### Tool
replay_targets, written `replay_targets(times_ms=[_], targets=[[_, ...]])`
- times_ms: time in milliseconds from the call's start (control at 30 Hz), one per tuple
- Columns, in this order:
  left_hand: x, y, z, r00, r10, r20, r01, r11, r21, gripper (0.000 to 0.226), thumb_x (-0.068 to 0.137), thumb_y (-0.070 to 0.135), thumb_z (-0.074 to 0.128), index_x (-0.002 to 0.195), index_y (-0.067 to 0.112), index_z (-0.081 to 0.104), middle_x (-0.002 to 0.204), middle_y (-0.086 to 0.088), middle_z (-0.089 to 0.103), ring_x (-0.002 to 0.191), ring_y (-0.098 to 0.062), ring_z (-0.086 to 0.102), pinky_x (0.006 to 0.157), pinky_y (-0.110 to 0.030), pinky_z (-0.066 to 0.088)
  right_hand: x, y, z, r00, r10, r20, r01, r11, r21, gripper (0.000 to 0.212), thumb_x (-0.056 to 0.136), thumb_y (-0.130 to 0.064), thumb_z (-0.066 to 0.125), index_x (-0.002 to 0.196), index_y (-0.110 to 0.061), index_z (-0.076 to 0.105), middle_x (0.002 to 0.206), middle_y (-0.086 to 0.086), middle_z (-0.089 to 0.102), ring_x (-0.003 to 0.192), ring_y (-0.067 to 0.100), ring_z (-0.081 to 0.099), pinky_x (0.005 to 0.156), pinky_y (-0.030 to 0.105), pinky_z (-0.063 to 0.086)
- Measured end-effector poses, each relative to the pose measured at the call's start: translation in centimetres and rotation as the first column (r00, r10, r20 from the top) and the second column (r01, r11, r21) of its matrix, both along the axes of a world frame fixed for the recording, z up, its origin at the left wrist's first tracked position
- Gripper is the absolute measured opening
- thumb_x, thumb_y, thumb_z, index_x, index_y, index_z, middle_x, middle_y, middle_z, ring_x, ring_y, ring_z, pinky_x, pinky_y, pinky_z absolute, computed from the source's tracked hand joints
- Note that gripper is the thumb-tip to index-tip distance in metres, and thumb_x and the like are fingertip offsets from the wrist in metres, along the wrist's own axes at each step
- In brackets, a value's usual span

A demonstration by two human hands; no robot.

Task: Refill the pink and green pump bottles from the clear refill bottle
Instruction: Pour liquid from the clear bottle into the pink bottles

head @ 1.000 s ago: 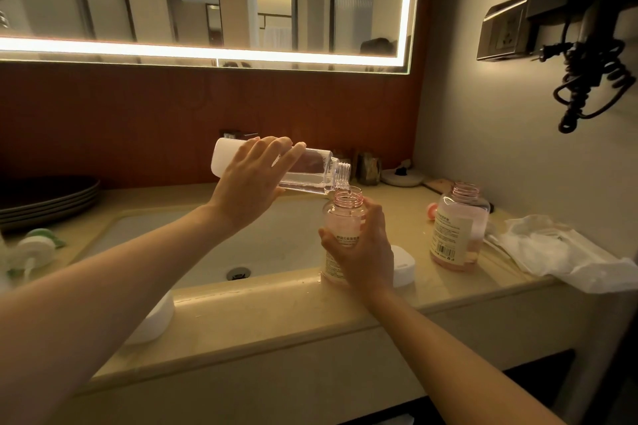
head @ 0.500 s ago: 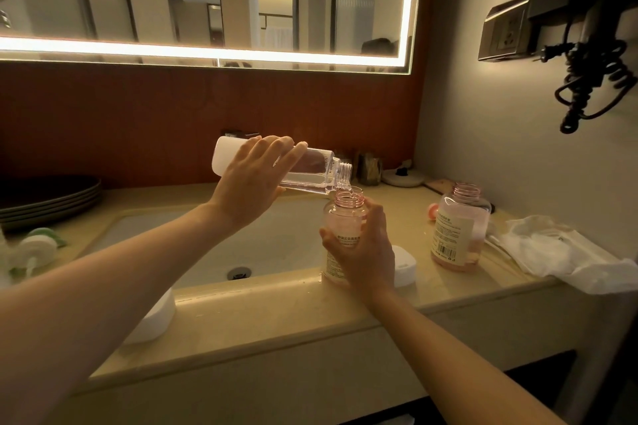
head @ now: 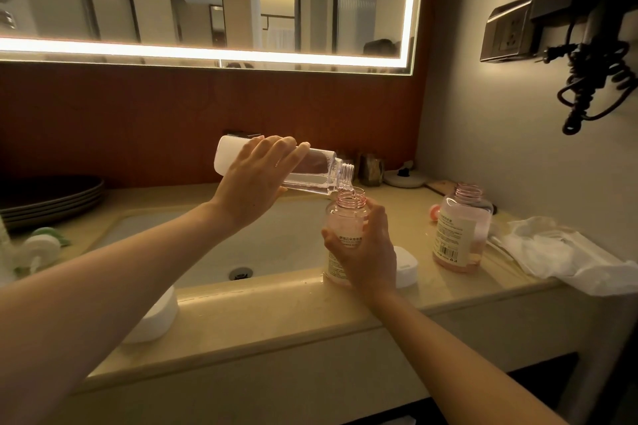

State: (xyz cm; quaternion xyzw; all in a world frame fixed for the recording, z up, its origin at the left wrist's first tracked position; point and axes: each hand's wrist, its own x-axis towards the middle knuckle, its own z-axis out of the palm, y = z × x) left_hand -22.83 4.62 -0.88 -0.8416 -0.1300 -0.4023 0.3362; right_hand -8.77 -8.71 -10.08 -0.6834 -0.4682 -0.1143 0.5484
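The left hand (head: 253, 183) curls round the clear refill bottle (head: 312, 171), tipped almost flat so its neck pours into the open mouth of the pink pump bottle (head: 345, 221), which the right hand (head: 366, 255) grips to steady it upright on the desk (head: 276, 314) beside the sink (head: 276, 245).
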Motion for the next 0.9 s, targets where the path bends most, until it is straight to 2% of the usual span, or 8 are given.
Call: replay_targets(times_ms=[433, 600, 900], targets=[[0.08, 0.22, 0.16, 1.000, -0.001, -0.010, 0.001, 1.000, 0.020, 0.080, 0.058, 0.007, 0.084, 0.127, 0.009, 0.043, 0.116, -0.014, 0.057, 0.103, -0.031, 0.057, 0.090, -0.047, 0.047, 0.02, 0.14, -0.12, 1.000, -0.015, 0.002, 0.015, 1.000, -0.002, 0.075, 0.072, -0.048, 0.070, 0.128, -0.017, 0.031, 0.126, 0.002, 0.048, 0.106, 0.018, 0.054, 0.073, 0.025, 0.046], [0.09, 0.25, 0.29, 1.000, -0.006, -0.006, 0.006, 0.999, 0.038, 0.080, 0.058, 0.007, 0.085, 0.126, 0.009, 0.044, 0.116, -0.013, 0.056, 0.105, -0.027, 0.051, 0.090, -0.046, 0.047, 0.09, 0.15, -0.14, 1.000, -0.014, 0.005, 0.014, 1.000, -0.010, 0.074, 0.073, -0.049, 0.069, 0.128, -0.018, 0.030, 0.127, 0.002, 0.047, 0.107, 0.019, 0.054, 0.074, 0.026, 0.046], [0.10, 0.15, 0.57, 0.999, 0.024, -0.026, -0.023, 0.998, 0.050, 0.080, 0.057, 0.008, 0.085, 0.126, 0.008, 0.045, 0.116, -0.014, 0.056, 0.103, -0.031, 0.057, 0.091, -0.047, 0.046, 0.08, 0.25, -0.22, 1.000, -0.012, 0.004, 0.012, 1.000, -0.010, 0.074, 0.073, -0.049, 0.069, 0.128, -0.018, 0.030, 0.128, 0.002, 0.046, 0.109, 0.019, 0.054, 0.074, 0.026, 0.046]])
